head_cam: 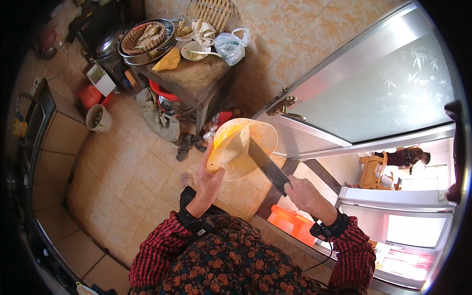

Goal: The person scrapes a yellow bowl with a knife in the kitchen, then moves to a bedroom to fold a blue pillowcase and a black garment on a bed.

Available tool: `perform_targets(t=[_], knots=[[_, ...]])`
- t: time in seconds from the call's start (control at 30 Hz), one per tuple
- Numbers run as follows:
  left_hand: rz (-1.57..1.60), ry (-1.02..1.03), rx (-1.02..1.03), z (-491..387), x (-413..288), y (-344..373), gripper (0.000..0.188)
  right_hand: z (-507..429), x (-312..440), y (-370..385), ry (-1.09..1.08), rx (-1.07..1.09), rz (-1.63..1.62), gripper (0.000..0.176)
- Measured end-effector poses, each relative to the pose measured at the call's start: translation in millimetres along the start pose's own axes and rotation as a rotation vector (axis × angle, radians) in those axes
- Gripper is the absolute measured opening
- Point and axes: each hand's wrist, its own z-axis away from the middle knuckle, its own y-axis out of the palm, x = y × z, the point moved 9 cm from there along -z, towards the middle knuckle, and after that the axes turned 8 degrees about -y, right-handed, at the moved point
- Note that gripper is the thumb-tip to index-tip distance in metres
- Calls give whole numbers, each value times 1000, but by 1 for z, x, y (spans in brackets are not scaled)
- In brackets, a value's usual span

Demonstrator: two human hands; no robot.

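Note:
My left hand (210, 177) grips the edge of a yellow plastic vessel (263, 134), tilted with its mouth towards me. A small hole shows in the yellow rim beside my thumb. Pale, flour-like matter (236, 145) coats part of the inside. My right hand (304, 195) is closed around the handle end of a broad-bladed kitchen knife (268, 164). The blade reaches up and left into the vessel's mouth, its far end against or just over the pale matter; I cannot tell if it touches. The knife's handle is mostly hidden by my fingers.
A wooden table (191, 75) holds a basket in a metal pan, a bowl with a spoon, and bags. A frosted-glass door (372, 88) stands at right. An orange plastic stool (293, 223) is by the doorway. A white bucket (99, 118) stands left. Another person (403, 156) is beyond the doorway.

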Motion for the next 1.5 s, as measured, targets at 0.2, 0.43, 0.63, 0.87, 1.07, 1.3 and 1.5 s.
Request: perform_targets(t=[0.2,0.43,0.63,0.87,1.07,1.3,1.5], knots=[[55,-13,16,4,0,1,78,6,-23,9,226,-95,-62,19],[4,24,6,6,-2,-5,79,-3,3,14,28,34,-70,14],[116,2,4,8,8,-8,80,-1,6,-4,95,-77,2,21],[22,-5,-75,10,8,-17,78,10,-1,8,188,84,-182,23],[69,-6,-49,10,5,-12,77,13,-8,19,284,141,-482,24],[11,21,-67,10,3,-11,78,4,4,6,91,5,-78,28],[-12,22,-54,8,7,-8,76,21,-5,42,496,155,-884,29]])
